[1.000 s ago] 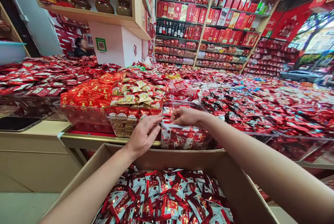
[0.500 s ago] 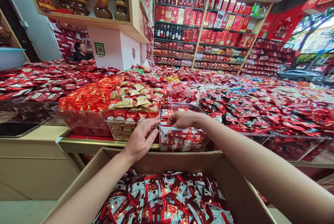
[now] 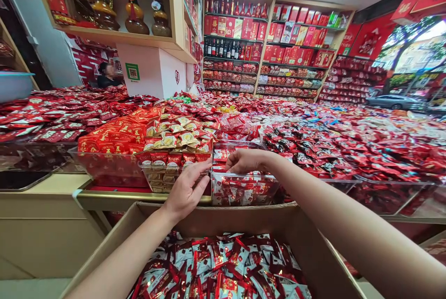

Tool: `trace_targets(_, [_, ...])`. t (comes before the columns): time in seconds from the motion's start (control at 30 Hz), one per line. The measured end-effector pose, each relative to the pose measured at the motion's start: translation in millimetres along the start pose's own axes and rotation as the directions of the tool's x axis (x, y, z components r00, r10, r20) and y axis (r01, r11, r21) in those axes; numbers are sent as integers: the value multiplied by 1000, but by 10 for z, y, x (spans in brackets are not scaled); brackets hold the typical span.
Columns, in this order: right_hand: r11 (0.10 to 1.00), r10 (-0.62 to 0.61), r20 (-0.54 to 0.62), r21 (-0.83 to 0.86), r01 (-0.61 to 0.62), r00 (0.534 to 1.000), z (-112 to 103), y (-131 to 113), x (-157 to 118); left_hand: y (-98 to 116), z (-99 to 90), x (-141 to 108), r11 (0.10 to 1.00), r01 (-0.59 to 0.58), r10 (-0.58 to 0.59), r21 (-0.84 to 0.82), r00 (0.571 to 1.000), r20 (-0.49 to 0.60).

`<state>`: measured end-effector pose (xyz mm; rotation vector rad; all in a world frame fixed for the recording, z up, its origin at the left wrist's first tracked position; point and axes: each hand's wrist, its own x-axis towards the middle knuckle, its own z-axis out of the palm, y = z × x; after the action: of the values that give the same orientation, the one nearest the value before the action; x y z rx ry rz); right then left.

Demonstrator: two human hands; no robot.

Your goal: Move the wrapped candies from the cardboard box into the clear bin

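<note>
My right hand (image 3: 246, 161) reaches over the front wall of a clear plastic bin (image 3: 245, 176), its fingers curled downward above neat rows of red-and-white wrapped candies (image 3: 240, 191). The fingertips are partly hidden, so what they hold cannot be made out. My left hand (image 3: 188, 191), fingers stretched out and thumb apart, lies at the bin's left front corner, beside a bin of gold-and-red durian candy packets (image 3: 174, 159). Below both forearms stands an open cardboard box (image 3: 223, 217) holding many loose red, white and brown candy packets (image 3: 226, 266).
Bins of orange-red packets (image 3: 111, 139) stand to the left, and heaps of red wrapped sweets (image 3: 348, 146) spread to the right. A dark tablet-like device (image 3: 22, 179) lies on the left counter. A wooden cabinet (image 3: 118, 32) overhangs the display; a person (image 3: 108, 76) is behind.
My right hand has shifted slightly to the right within the bin, its fingers still curled. My left hand stays at the bin's corner. The camera view has tilted up a little.
</note>
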<state>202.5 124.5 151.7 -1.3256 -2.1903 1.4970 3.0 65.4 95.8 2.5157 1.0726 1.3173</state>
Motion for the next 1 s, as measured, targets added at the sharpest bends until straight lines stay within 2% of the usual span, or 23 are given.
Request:
trace_targets(0.1, [997,-4,-13,73,5,1000,50,-3,-11,4,11,-8,1000,5,-5,8,1000,-2])
trace_targets(0.2, [984,-14,20,176,10,1000,102,-15,-12,-5,13,-11,1000,5,-5,5,1000,-1])
trace_targets(0.33, [990,-42,8,136,41,999,89,-20,-16,-1,-48,66,1000,18,-18,-3,1000,0])
trace_targets(0.43, [988,-68,4,137,67,998,65,8,-13,69,-119,241,996,-68,69,60,997,-18])
trace_targets(0.5, [981,-84,1,173,83,996,65,41,-4,150,-143,403,981,-139,131,136,989,67])
trace_targets(0.53, [977,-96,4,193,94,995,69,60,1,193,-143,488,968,-158,126,194,977,170])
trace_targets(0.6, [965,-123,23,238,114,992,79,98,9,270,-125,648,914,-182,23,361,915,403])
trace_targets(0.67, [950,-143,56,289,121,988,88,128,12,324,-99,776,867,-205,-83,454,839,538])
trace_targets(0.73, [940,-145,68,321,116,987,91,146,8,353,-82,863,859,-210,-128,466,794,595])
trace_targets(0.83, [938,-130,68,333,100,989,91,143,-10,363,-75,920,868,-214,-140,449,761,634])
trace_targets(1.0, [952,-93,54,298,73,994,99,95,-47,323,-50,876,864,-237,-113,444,768,630])
